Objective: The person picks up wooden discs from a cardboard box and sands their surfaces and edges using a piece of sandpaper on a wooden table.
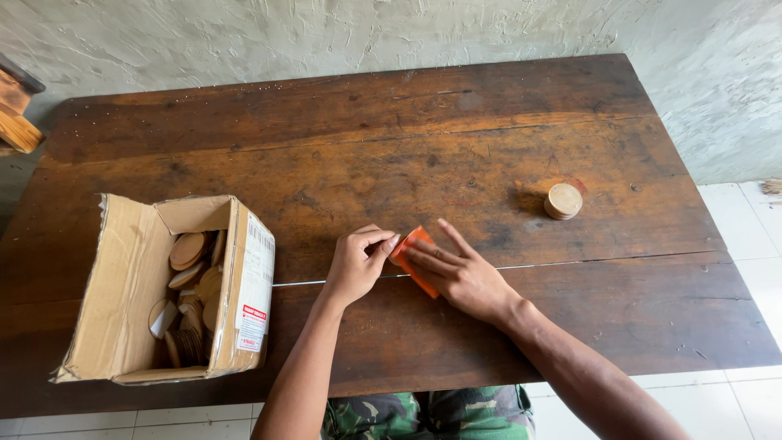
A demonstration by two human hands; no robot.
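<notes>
On a dark wooden table (391,147), my left hand (355,265) pinches something small against the left edge of an orange sheet (414,259), likely sandpaper; what it pinches is hidden by the fingers. My right hand (460,273) lies flat with fingers spread, pressing the orange sheet onto the tabletop. A round wooden disc (564,200) rests alone on the table to the right, well apart from both hands.
An open cardboard box (130,285) at the table's left front holds several round wooden discs (191,281). A rough plaster wall (407,33) runs behind the table. White floor tiles (749,236) show at the right. A wooden object (16,114) sticks in at far left.
</notes>
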